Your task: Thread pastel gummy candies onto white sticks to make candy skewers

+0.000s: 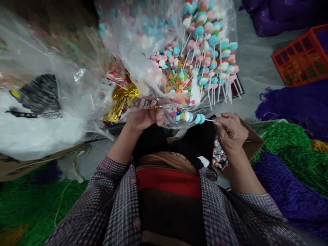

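Pinch grip, right hand (232, 134): thumb and fingers press together on the white stick (210, 120) of a candy skewer (190, 117), which points from this hand toward the left hand (159, 118). The left hand's fingers curl among clear film (179, 127); whether they pinch it cannot be told. The candies lie at the film, between the hands. For sound handling, the pinch belongs on bare stick, clear of the candies, with stick and film in line; slack film beside the left hand could snag the far end. Forward of both hands lie loose gummy rings (171, 76); forward of the right hand, stacked marshmallow skewers (213, 41). Gold tinsel (120, 99) lies outward of the left hand, a cardboard box (251, 138) just under the right.
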Tool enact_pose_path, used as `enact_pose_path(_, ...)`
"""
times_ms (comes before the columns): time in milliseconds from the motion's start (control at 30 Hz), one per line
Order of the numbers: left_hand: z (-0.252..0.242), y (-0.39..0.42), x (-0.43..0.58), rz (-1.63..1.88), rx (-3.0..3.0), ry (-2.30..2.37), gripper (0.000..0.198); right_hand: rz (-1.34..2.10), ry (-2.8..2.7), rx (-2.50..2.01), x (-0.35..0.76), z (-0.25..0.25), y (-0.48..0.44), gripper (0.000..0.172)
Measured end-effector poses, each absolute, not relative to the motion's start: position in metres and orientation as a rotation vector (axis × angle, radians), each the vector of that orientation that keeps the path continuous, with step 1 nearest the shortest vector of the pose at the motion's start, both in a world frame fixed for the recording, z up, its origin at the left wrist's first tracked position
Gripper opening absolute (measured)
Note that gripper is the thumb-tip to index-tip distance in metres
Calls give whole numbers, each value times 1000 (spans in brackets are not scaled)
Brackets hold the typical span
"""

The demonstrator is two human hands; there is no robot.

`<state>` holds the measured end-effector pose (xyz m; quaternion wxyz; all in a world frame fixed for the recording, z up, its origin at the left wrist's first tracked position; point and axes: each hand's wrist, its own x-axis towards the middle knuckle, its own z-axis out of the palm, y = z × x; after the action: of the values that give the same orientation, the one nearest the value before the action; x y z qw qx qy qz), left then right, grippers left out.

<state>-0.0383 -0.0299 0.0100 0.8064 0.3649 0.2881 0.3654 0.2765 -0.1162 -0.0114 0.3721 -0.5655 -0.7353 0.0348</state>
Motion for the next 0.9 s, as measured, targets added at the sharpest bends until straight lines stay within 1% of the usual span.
enact_pose_path(100,11,-28,-32,896,731,628,50,124,-1792,-1435,271,-14,-118,15)
enact_pose_path(200,11,-28,-29,1003,722,591,43,113,-1733,-1411,267,-17,-118,12)
enact_pose_path(267,10,-27,-29,1012,719,574,40,95,-1718,-1396,265,-18,-117,13)
enact_pose_path(367,7,-25,-33,1014,730,590,41,135,-1664,-1402,262,-16,-117,20)
enact_pose_path(433,3,-23,-35,996,723,591,41,226,-1580,-1428,260,-14,-118,21)
enact_pose_path(533,-2,-22,-37,965,708,626,41,432,-1339,-1429,252,-11,-119,19)
enact_pose_path(633,-5,-25,-32,976,748,662,32,678,-1090,-1263,238,-4,-116,21)
enact_pose_path(700,-5,-28,-28,969,805,673,30,821,-1033,-1158,225,5,-112,23)
enact_pose_path(800,-3,-32,-27,962,989,697,31,998,-1041,-1129,208,20,-102,22)
enact_pose_path(900,0,-36,-32,930,1288,752,34,1066,-1029,-1146,196,28,-87,21)
